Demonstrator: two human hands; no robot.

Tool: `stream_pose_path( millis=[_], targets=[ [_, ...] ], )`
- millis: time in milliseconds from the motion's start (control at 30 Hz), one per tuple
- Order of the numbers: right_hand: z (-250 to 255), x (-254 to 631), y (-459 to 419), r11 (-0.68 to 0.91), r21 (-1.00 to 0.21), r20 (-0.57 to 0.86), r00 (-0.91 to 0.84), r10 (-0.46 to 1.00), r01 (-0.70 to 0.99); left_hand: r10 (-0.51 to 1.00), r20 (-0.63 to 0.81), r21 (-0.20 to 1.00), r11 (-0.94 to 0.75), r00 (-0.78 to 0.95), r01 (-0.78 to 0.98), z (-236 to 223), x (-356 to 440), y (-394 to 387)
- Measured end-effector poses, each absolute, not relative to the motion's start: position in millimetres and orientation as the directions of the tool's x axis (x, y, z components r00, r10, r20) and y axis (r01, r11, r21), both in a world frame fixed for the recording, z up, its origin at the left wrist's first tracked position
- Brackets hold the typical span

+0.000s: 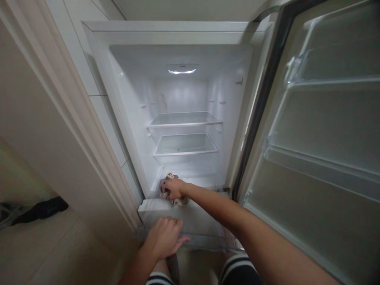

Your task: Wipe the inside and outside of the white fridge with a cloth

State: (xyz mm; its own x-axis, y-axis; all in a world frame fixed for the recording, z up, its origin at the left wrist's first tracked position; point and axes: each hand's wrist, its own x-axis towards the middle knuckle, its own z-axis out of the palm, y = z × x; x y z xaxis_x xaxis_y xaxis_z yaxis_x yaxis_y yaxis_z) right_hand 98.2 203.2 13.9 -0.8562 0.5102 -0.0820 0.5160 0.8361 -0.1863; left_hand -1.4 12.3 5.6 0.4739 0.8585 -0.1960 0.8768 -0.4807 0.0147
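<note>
In the head view, my right hand [175, 188] reaches into the open fridge and presses a bunched, patterned cloth [179, 202]. Its fingers are closed round the cloth, at the left side of the fridge's bottom, by a clear drawer [204, 240] that is pulled out. Nearer to me, my left hand [165, 237] is over the drawer's front rim. The fingers bend over the rim while the thumb sticks out to the right; the fingertips are partly hidden.
Above are two glass shelves, an upper shelf [187, 118] and a lower shelf [187, 144], below a lit lamp [182, 69]. The fridge door [311, 130], with clear racks, stands open on the right. A door frame [74, 118] is close on the left. My knees are below the drawer.
</note>
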Motion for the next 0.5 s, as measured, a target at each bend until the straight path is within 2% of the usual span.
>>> stream_pose_path(
  millis=[167, 300, 400, 500],
  targets=[
    [9.8, 111.6, 177.5, 0.902, -0.289, -0.172, -0.945, 0.280, 0.320, 0.871, -0.134, -0.026, -0.479, 0.472, 0.877, 7.4, 8.9, 26.2],
    [10.8, 132.5, 172.6, 0.903, -0.316, -0.235, -0.946, 0.223, 0.291, 0.879, -0.127, -0.068, -0.470, 0.459, 0.880, 9.4, 12.4, 31.6],
    [12.4, 157.5, 180.7, 0.883, -0.270, -0.306, -0.904, 0.299, 0.384, 0.885, -0.123, -0.079, -0.460, 0.449, 0.885, 13.1, 10.3, 34.7],
    [14.6, 186.9, 184.6, 0.822, -0.138, -0.317, -0.811, 0.491, 0.552, 0.887, -0.121, -0.087, -0.456, 0.445, 0.886, 19.1, 11.7, 40.7]
  ],
)
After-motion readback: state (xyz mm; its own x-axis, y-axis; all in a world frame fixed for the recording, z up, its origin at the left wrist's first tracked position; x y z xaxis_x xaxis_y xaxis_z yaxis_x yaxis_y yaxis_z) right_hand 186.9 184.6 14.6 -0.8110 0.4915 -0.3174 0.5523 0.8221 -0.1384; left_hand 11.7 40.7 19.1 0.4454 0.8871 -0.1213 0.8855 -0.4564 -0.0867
